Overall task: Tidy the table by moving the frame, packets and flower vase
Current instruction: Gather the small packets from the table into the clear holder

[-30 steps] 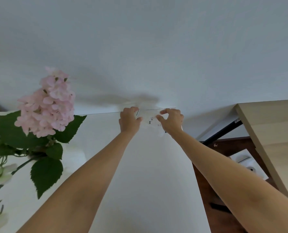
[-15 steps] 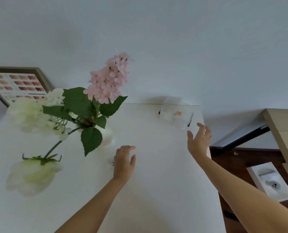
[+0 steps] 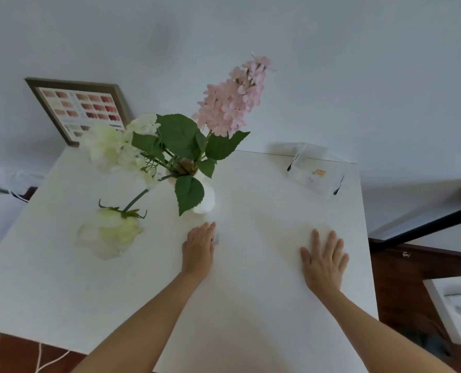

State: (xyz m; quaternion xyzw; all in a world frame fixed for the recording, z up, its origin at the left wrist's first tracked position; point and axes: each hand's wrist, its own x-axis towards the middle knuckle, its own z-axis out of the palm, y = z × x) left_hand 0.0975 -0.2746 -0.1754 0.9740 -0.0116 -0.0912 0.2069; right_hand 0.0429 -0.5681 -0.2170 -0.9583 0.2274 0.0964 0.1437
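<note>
Both hands are flat and empty. The right hand (image 3: 324, 261) is palm-down on the white table (image 3: 62, 278) with its fingers (image 3: 331, 239) fanned out a bit, gripping nothing. The left hand (image 3: 198, 249) is also stretched out, fingers together and pointing at the vase, and there's some small shiny thing right at its edge, too blurry to tell what.

Just past the left fingertips sits the white flower vase (image 3: 205, 201), not touched. The pink flower spike (image 3: 233, 100) leans up and to the right, one white bloom (image 3: 108, 232) droops low on the left, and there are green leaves (image 3: 178, 135) in between.

The clear packets (image 3: 315, 175) are at the far right corner, long side running roughly along the back edge, with an orange mark on them I can't read.

The frame (image 3: 81, 109) stands at the far left corner against the wall (image 3: 358, 63), holding a chart of reddish swatches. Any text is too small to read.
</note>
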